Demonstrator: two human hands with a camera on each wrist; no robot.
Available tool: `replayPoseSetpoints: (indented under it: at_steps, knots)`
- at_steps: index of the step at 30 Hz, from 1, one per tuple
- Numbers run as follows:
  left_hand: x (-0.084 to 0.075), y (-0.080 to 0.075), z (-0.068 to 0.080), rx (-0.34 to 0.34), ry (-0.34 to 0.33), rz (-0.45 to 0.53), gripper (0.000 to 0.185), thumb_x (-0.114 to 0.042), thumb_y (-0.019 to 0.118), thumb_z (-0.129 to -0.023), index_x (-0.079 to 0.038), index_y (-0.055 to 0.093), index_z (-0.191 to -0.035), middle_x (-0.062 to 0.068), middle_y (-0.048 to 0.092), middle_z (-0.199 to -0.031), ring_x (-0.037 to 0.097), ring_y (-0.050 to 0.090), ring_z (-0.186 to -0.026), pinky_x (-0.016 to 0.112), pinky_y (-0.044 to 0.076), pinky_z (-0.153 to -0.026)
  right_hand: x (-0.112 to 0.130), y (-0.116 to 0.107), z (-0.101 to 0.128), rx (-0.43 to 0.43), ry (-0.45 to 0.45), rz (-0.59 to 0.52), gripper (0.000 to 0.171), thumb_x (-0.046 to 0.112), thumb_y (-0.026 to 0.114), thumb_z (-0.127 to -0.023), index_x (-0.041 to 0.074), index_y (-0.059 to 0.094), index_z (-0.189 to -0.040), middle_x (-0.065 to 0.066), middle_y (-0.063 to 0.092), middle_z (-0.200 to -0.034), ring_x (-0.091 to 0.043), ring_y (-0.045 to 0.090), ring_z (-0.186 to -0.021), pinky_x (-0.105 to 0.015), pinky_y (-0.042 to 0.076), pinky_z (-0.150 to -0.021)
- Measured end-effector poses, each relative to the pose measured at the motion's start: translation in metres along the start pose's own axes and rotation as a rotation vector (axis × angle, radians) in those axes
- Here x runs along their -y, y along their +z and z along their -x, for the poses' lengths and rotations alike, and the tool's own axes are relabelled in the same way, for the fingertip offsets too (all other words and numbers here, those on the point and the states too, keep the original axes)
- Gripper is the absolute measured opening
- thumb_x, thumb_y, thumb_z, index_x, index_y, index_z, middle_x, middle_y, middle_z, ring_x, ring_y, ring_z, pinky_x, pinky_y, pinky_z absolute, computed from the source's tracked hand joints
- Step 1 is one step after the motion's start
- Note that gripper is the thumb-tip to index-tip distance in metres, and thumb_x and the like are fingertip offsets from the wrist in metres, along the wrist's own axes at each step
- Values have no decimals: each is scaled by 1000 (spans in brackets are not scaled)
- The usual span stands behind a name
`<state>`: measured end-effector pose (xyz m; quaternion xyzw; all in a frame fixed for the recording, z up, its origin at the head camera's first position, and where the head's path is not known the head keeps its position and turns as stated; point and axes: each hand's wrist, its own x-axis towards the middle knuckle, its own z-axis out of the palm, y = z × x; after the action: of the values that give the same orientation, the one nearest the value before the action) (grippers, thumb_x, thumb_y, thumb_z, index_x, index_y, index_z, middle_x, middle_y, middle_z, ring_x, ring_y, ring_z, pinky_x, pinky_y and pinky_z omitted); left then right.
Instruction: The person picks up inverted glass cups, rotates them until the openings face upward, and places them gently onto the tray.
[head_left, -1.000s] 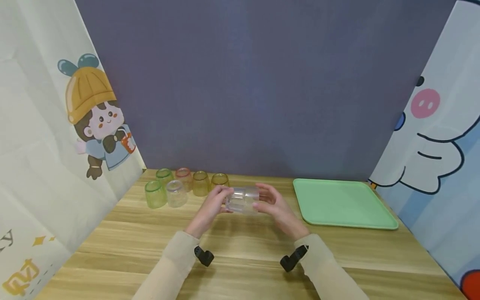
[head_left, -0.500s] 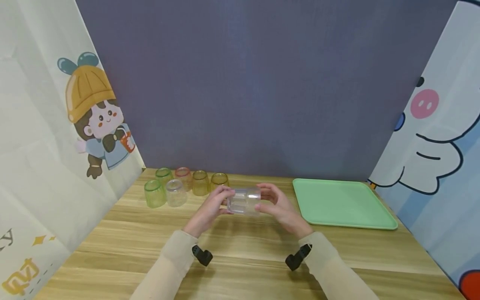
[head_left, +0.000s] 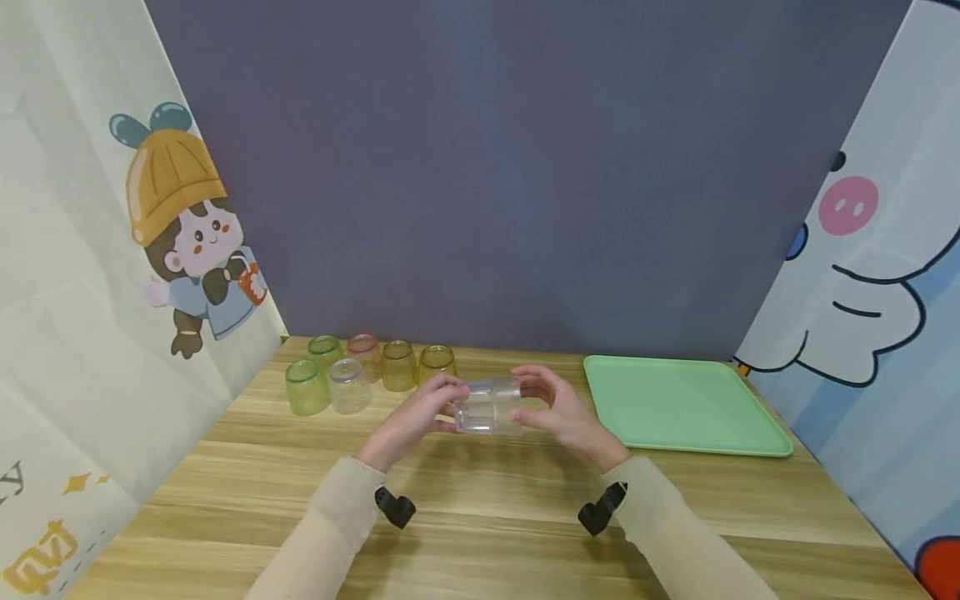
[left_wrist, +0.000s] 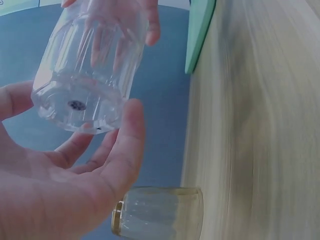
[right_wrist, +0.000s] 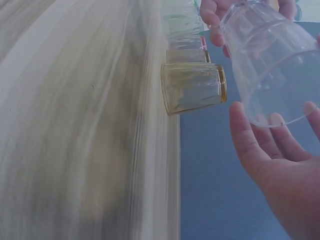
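Note:
A clear drinking glass (head_left: pixel 486 406) lies sideways in the air above the table, between both hands. The left hand (head_left: pixel 414 417) holds it round its base; in the left wrist view the thumb and fingers surround the thick bottom of the glass (left_wrist: pixel 85 95), which bears a small dark mark. At the mouth end, the right hand (head_left: pixel 564 417) grips the rim between thumb and fingers. The right wrist view shows its fingertips (right_wrist: pixel 239 112) at the edge of the glass.
At the back left stand amber glasses (head_left: pixel 399 367), green glasses (head_left: pixel 307 388), a pink glass (head_left: pixel 365 354) and another clear glass (head_left: pixel 349 387), apparently mouth down. A light green tray (head_left: pixel 686 404) lies at the right on the wooden table (head_left: pixel 480 508). A dark panel (head_left: pixel 480 183) rises behind.
The clear glass stays between the hands, with only a slight shift and tilt. Both wrists have moved a little outward. Tray and standing glasses are unmoved.

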<state>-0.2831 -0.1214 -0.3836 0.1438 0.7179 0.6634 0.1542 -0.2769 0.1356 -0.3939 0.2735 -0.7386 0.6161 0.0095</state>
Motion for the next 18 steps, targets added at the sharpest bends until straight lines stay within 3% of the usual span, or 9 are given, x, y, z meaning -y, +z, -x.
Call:
replayPoseSetpoints:
  at_steps: [3,10,18]
  knots:
    - [-1,-3,1,28,-11,-26,38,-29,55,-103,1,50,-125,13,55,-114,25,59,-98,39,56,-86,2,-1,-1,12,-2,25,64,4,80,-86,-4,49,-141,-26,59,-131,-44,55,-121,-45,52,-95]
    - [-3,-8,2,47,-25,-95,39,-27,54,-102,3,53,-126,13,58,-115,29,60,-104,42,55,-91,9,-5,-4,50,17,100,63,10,82,-86,-1,51,-139,-23,58,-130,-40,55,-118,-39,56,-86]
    - [-4,-9,1,55,-18,-152,34,-23,55,-100,3,59,-122,11,62,-108,24,60,-100,50,50,-98,15,-8,-10,83,28,180,61,7,81,-83,-1,54,-137,-20,60,-124,-38,56,-114,-49,56,-86]
